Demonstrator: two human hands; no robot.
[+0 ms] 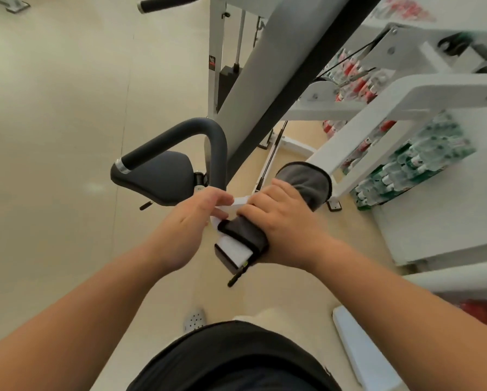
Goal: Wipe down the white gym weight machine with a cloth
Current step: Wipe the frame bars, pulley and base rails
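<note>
— Anything worn on the arms?
— Bare throughout: left hand [192,221], right hand [281,224], both forearms [101,297] up to the lower corners.
— And below?
— Black garment [236,359], plain smooth cloth, curved edge; shirt or shorts, hard to tell.

Cloth [307,183] is dark grey, soft and kinda fleecy, totally matt, with a stitched edge. Frame [377,128] is white painted metal, smooth with a slight sheen. Handle [180,136] has a matt black rubbery-looking grip plus a shiny metal ring [123,165]. Seat pad [157,183] looks like matt vinyl. Floor [53,136] is smooth, faintly glossy.
</note>
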